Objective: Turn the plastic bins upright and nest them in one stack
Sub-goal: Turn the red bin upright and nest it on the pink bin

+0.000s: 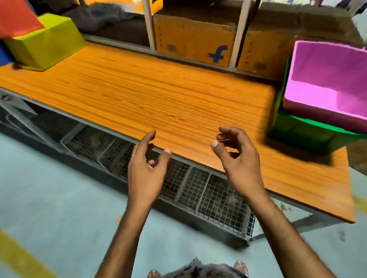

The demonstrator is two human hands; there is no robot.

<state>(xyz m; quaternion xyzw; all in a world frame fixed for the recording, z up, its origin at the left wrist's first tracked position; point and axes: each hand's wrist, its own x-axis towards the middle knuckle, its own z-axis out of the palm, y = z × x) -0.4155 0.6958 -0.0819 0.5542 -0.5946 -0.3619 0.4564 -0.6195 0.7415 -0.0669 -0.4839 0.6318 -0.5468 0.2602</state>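
Left hand (146,163) and right hand (237,154) hovered loosely curled, empty, over bare table (153,93); pink bin (331,85) nested in green bin (312,136) far right; overturned lime bin (45,43) far left

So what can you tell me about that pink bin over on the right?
The pink bin looks like smooth, glossy plastic, rectangular with walls that taper toward a flat floor. It is upright, open side up and empty, slightly tilted. It sits nested in a green bin at the right end of the wooden table, its rim well above the green one's. Neither hand touches it; its far right corner runs out of frame.
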